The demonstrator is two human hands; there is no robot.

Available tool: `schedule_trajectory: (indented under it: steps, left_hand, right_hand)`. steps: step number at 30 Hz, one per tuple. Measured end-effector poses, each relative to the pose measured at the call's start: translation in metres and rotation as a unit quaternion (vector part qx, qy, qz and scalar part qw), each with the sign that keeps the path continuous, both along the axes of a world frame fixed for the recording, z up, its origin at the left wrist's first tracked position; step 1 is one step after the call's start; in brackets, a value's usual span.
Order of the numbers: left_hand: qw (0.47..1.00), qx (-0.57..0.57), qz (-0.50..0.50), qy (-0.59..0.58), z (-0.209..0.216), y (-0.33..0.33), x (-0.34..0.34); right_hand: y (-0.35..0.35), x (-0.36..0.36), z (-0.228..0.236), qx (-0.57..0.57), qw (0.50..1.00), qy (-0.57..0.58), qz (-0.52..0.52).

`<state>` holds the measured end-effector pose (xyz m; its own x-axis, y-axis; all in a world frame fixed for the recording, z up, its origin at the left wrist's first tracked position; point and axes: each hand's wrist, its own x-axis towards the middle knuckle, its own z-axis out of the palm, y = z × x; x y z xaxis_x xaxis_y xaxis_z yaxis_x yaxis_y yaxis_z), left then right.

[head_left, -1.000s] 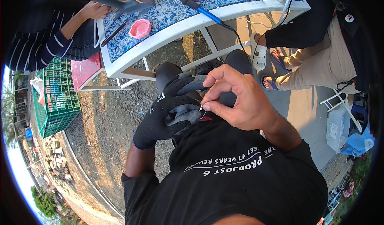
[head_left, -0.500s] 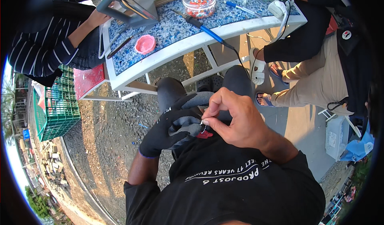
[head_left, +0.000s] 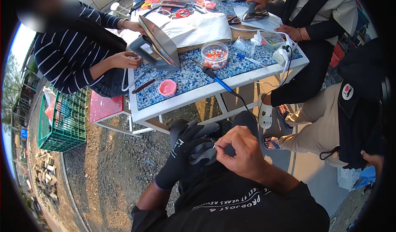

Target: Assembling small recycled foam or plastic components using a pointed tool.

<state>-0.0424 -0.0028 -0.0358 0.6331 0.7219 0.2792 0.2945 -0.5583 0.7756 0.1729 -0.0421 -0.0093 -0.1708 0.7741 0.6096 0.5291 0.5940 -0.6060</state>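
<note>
While the blue-speckled desk [head_left: 187, 83] stands on the far side, the black-gloved left hand [head_left: 185, 151] bends its fingers, though I cannot tell whether they grip anything; just to its right, the bare right hand [head_left: 242, 154] pinches between thumb and forefinger a tiny white piece [head_left: 214, 146], located between both hands.

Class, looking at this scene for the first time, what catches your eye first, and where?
First, likely the blue table, with a large iron standing at its left end and a pink dish nearer the front edge. Below it in the picture, the gloved left hand and bare right hand are close together, the right pinching a tiny pale thing. Far left stands a green crate.
</note>
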Motion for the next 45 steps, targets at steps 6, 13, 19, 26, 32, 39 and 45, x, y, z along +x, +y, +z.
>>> schedule_trajectory:
  steps: [6,13,19,26,32,39,45]
  left_hand:
    - [0.996,0.081,0.038,-0.010,0.016,0.002,0.005]
    - [0.998,0.033,0.020,-0.052,0.028,0.003,0.002]
    - [0.977,-0.192,0.034,-0.085,0.032,-0.006,0.000]
    - [0.997,-0.070,-0.006,-0.034,0.033,0.001,0.001]
    - [0.997,-0.058,0.012,-0.042,0.028,-0.001,0.007]
    - [0.998,-0.054,-0.026,-0.017,0.024,0.002,-0.001]
    - [0.993,-0.106,0.014,-0.046,0.012,0.001,0.000]
  right_hand:
    - [0.004,0.003,0.012,-0.013,1.000,0.023,0.005]
    - [-0.001,0.007,0.023,-0.039,0.998,0.043,0.039]
    - [-0.005,0.005,0.024,-0.024,0.997,0.074,0.029]
    - [-0.003,0.002,0.024,0.034,0.998,0.051,0.029]
    - [-0.002,0.001,0.022,0.024,0.999,0.047,0.010]
    - [-0.002,0.000,0.021,-0.003,0.999,0.036,0.001]
    - [-0.003,0.005,0.020,-0.033,0.996,0.079,0.014]
